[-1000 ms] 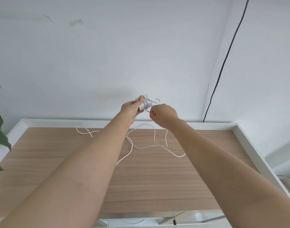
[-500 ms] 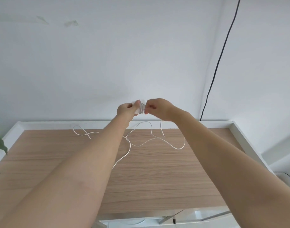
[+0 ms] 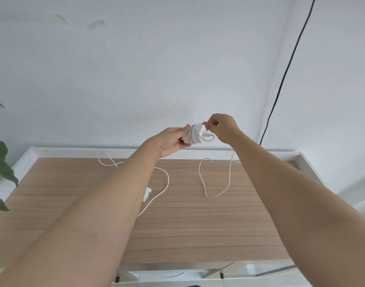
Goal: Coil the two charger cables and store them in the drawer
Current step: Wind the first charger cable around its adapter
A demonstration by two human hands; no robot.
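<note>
Hands (image 3: 198, 133) above desk (image 3: 198, 224) — cables (image 3: 216, 179) beneath, plant (image 3: 1, 162) far left.

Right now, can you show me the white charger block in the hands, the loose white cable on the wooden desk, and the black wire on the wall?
white charger block (image 3: 195, 136), head view, wrapped body.
loose white cable (image 3: 202, 179), head view, loop's left side.
black wire (image 3: 280, 83), head view, middle stretch.

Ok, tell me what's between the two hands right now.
In the head view, a white charger block sits between them, gripped by the left hand, with cable wound around it. The right hand pinches the cable beside the block.
</note>
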